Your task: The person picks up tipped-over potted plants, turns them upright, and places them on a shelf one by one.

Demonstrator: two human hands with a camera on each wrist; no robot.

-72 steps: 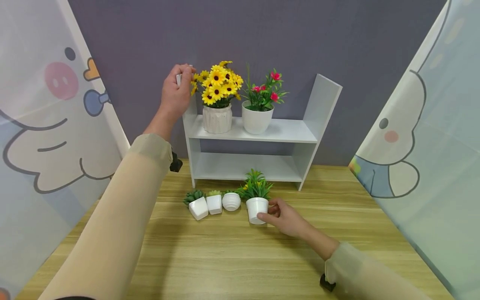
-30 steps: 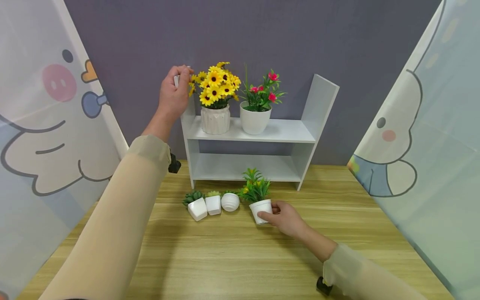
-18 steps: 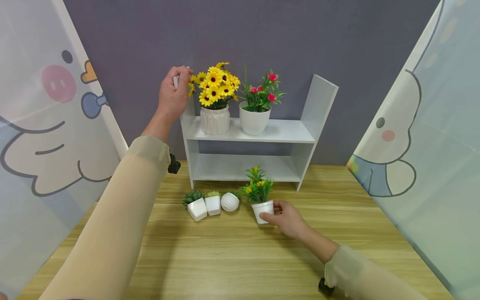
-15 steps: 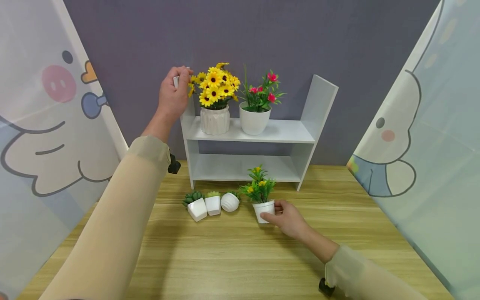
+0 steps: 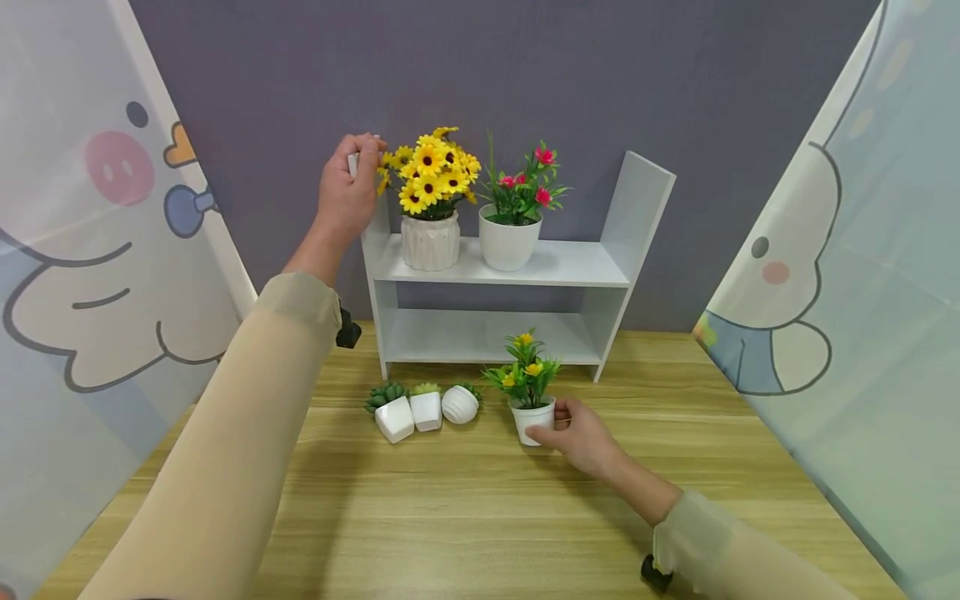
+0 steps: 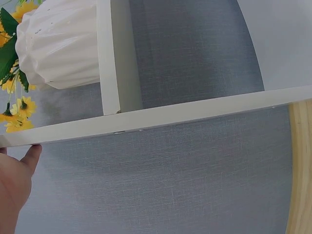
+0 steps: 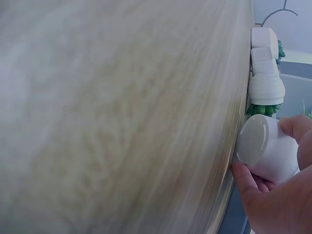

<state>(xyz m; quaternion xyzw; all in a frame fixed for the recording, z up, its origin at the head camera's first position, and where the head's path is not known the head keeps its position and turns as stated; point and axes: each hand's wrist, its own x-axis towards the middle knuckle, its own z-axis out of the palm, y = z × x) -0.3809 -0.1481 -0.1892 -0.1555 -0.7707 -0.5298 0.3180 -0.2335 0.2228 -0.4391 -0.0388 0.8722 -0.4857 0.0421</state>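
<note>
At the top of the white shelf's (image 5: 581, 263) left side panel, my left hand (image 5: 348, 187) grips the board; the left wrist view shows fingers (image 6: 31, 157) against its edge. My right hand (image 5: 587, 437) holds a small white pot (image 5: 528, 427) with a yellow-flowered green plant (image 5: 529, 372), thumb in front and fingers behind. This pot stands nearly upright in the head view, low over the table in front of the shelf. In the right wrist view the pot's underside (image 7: 253, 139) faces the camera. Some fingers are hidden behind the pot.
Left of the held plant, two square white pots (image 5: 395, 419) and a round ribbed pot (image 5: 460, 405) with succulents lie tipped on the wooden table (image 5: 450, 517). The upper shelf bears a sunflower pot (image 5: 431, 243) and a red-flowered pot (image 5: 510, 243).
My right hand has tilted the yellow-flowered plant towards upright and shifted it slightly right. The round ribbed pot beside it has turned a little. My left hand stays on the panel.
</note>
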